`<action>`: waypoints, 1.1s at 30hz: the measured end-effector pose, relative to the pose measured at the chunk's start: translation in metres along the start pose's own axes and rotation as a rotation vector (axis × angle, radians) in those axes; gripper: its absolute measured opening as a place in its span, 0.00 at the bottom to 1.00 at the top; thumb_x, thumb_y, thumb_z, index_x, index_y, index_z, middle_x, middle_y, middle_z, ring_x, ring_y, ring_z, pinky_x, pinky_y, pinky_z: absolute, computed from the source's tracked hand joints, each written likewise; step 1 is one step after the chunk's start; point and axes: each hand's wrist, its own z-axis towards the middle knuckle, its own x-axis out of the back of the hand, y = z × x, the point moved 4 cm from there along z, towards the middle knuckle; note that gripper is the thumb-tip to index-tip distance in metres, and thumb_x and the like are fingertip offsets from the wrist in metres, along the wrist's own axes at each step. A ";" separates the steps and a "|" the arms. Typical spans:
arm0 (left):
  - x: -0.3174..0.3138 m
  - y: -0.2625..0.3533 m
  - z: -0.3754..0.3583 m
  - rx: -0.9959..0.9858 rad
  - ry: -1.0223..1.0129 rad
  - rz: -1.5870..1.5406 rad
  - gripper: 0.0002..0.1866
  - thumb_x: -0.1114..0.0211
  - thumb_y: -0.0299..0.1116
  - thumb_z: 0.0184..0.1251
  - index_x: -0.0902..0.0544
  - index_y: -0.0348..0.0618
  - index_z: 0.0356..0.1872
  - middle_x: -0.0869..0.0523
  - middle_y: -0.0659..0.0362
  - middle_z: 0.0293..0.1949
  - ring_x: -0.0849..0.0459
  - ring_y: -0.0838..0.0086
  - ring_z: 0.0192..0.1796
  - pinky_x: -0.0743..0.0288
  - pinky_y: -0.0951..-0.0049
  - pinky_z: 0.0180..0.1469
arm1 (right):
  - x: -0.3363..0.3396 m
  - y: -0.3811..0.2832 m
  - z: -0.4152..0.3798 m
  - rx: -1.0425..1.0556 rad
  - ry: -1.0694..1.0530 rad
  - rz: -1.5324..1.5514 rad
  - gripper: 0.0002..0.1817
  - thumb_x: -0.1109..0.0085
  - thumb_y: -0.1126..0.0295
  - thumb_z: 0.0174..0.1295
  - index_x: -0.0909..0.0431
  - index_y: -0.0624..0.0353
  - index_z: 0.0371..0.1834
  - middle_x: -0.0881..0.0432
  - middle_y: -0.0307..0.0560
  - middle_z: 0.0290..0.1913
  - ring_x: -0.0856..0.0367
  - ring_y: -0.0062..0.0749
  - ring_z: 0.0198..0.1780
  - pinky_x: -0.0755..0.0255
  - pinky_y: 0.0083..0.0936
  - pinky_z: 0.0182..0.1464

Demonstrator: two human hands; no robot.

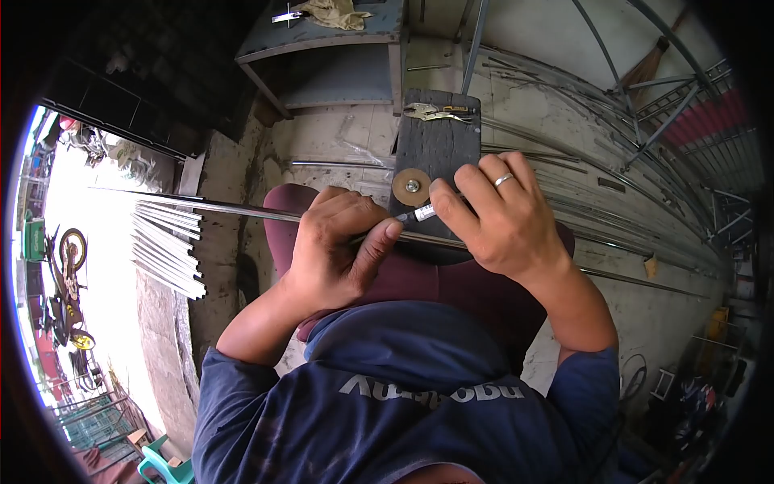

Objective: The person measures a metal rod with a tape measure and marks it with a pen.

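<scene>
My left hand [339, 242] is wrapped round a long, thin shiny metal rod [242, 210] that runs across my lap, with the thumb lying along it. A marker pen [424, 212] with a white and black barrel is pinched in my right hand [501, 214]. The pen's dark tip points down at the rod, right by my left thumb. Just beyond the pen, a round tan disc with a metal hub [412, 186] lies on a dark wooden plank [451, 145]. An adjustable wrench [423, 110] and a small yellow tool [455, 109] rest at the plank's far end.
A fanned bundle of metal tubes [168, 248] juts out at the left. Long metal rods [645, 234] cover the floor to the right, below a metal frame [665, 121]. A metal table [322, 40] with a cloth [334, 14] stands ahead. Outside at the left is a motorcycle [71, 266].
</scene>
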 end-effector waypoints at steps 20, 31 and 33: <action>0.021 -0.063 -0.068 0.563 -0.089 -0.330 0.20 0.38 0.42 0.90 0.17 0.37 0.37 0.19 0.64 0.27 0.23 0.81 0.31 0.27 0.71 0.36 | -0.091 -0.007 -0.161 -0.594 -0.795 0.517 0.15 0.34 0.77 0.66 0.14 0.61 0.56 0.08 0.57 0.49 0.08 0.60 0.51 0.15 0.52 0.54; 0.014 -0.151 -0.106 0.853 -0.020 0.101 0.24 0.34 0.47 0.85 0.16 0.33 0.36 0.16 0.53 0.24 0.20 0.70 0.28 0.24 0.63 0.37 | -0.236 0.104 -0.228 -0.662 -0.977 0.293 0.08 0.33 0.74 0.71 0.12 0.58 0.51 0.08 0.62 0.46 0.10 0.64 0.53 0.19 0.55 0.54; 0.010 -0.162 -0.108 0.866 -0.072 0.242 0.26 0.34 0.52 0.83 0.13 0.35 0.37 0.14 0.47 0.24 0.13 0.57 0.29 0.21 0.57 0.40 | -0.240 0.111 -0.238 -0.690 -0.897 0.258 0.08 0.33 0.73 0.72 0.12 0.57 0.52 0.08 0.60 0.46 0.10 0.63 0.53 0.18 0.56 0.55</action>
